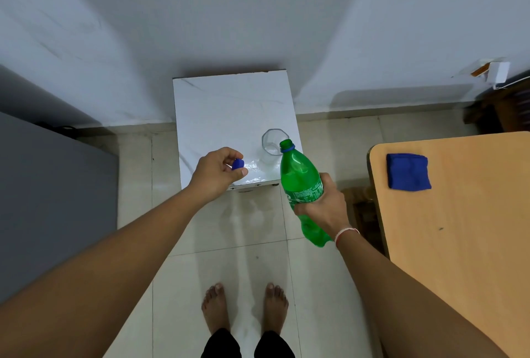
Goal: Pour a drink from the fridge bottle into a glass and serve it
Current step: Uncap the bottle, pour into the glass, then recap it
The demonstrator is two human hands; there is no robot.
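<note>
My right hand grips a green plastic bottle around its labelled middle. The bottle is uncapped and leans up and to the left, its open mouth right beside the rim of a clear empty glass. The glass stands upright near the front right corner of a small white table. My left hand hovers over the table's front edge and pinches the blue bottle cap between thumb and fingers.
A wooden table with a folded blue cloth stands to the right. A grey appliance fills the left side. White walls rise behind the small table. My bare feet stand on pale floor tiles.
</note>
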